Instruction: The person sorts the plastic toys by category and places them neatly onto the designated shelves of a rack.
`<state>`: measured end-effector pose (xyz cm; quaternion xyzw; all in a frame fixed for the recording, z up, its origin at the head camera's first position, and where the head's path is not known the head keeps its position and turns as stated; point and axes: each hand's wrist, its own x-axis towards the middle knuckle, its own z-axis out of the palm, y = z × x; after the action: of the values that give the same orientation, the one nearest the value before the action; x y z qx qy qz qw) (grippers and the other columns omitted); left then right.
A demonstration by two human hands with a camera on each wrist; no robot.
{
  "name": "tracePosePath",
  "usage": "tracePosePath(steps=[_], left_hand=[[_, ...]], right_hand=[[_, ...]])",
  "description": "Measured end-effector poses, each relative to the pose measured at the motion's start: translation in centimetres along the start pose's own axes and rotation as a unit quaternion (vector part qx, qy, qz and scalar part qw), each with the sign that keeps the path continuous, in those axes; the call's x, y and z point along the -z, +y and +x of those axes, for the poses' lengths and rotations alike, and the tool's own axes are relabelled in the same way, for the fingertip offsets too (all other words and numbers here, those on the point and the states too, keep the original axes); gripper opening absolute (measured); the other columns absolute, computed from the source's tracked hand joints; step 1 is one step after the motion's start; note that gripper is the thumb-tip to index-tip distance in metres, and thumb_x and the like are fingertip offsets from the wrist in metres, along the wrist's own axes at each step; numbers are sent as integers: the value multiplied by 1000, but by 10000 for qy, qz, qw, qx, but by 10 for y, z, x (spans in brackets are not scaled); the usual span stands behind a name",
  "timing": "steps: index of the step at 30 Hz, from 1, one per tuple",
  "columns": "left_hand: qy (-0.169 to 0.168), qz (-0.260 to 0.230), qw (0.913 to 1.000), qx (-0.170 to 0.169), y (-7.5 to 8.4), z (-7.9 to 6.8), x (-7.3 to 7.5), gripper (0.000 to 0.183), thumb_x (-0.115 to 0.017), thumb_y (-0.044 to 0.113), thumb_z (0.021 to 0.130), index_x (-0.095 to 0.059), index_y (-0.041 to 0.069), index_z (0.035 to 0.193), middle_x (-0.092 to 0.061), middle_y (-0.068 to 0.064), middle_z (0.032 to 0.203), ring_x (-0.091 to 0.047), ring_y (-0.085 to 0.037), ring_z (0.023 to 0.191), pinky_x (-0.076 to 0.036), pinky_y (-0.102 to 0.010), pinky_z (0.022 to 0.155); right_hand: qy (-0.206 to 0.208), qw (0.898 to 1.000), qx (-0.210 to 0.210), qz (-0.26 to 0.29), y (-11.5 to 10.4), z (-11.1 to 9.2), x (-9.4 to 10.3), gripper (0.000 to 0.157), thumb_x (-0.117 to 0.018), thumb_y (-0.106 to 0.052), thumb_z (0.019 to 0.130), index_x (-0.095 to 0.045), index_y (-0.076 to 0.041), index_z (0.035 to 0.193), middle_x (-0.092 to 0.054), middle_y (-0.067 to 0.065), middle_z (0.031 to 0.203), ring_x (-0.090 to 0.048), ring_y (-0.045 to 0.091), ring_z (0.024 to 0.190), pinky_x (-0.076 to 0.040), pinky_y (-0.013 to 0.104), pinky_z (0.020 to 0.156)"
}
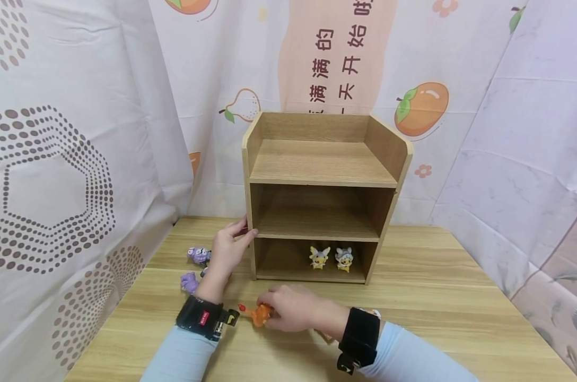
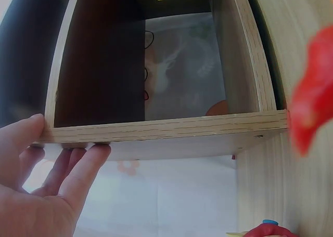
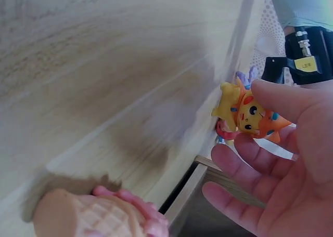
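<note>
My left hand grips the left side panel of a wooden shelf unit; in the left wrist view the thumb lies at the panel's front edge and the fingers press its outer face. In front of the unit, my right hand pinches a small orange and yellow figurine with a smiling face between thumb and fingers. Its red-tipped tail points left. Two yellow figurines, one with a white-and-yellow hood and one with a grey hood, stand on the bottom shelf.
Purple figurines lie on the table left of the unit, partly behind my left forearm. A waffle-patterned cone-like toy with pink trim is close to the right wrist camera. Printed curtains hang behind the table.
</note>
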<state>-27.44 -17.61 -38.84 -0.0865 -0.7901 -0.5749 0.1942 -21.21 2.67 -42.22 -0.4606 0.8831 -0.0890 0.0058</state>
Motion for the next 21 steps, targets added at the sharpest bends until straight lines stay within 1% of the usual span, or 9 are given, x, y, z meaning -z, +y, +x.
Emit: tracePosePath(steps=[6, 11, 16, 21], left_hand=[[-6, 19, 10000, -21, 1, -1, 0, 53, -77, 21, 94, -59, 6, 141, -62, -15, 136, -65, -30, 116, -60, -31, 81], [-12, 21, 10000, -70, 0, -1, 0, 52, -77, 21, 94, -58, 6, 141, -63, -15, 134, -65, -30, 116, -59, -30, 81], [-10, 28, 10000, -90, -1, 0, 0, 52, -77, 21, 94, -59, 6, 141, -63, -15, 134, -65, -31, 116, -59, -29, 80], [-9, 71, 9999, -103, -1, 1, 0, 53, -77, 21, 94, -59, 6, 141, -63, -16, 134, -65, -32, 116, -60, -29, 80]], right_hand=[[126, 9999, 86, -37, 0, -1, 7, 32, -78, -34, 88, -69, -23, 117, -55, -16, 89, -51, -3, 72, -43, 15, 59], [152, 9999, -21, 22, 1, -3, 13, 34, -77, -39, 89, -69, -24, 119, -53, -16, 90, -51, -1, 74, -43, 18, 56], [309, 9995, -84, 34, 3, -6, 21, 34, -76, -41, 90, -69, -24, 118, -52, -16, 89, -50, 0, 73, -41, 18, 53], [484, 9988, -102, 21, 8, -8, 27, 36, -75, -40, 90, -69, -23, 120, -52, -16, 89, -50, 0, 73, -41, 17, 53]])
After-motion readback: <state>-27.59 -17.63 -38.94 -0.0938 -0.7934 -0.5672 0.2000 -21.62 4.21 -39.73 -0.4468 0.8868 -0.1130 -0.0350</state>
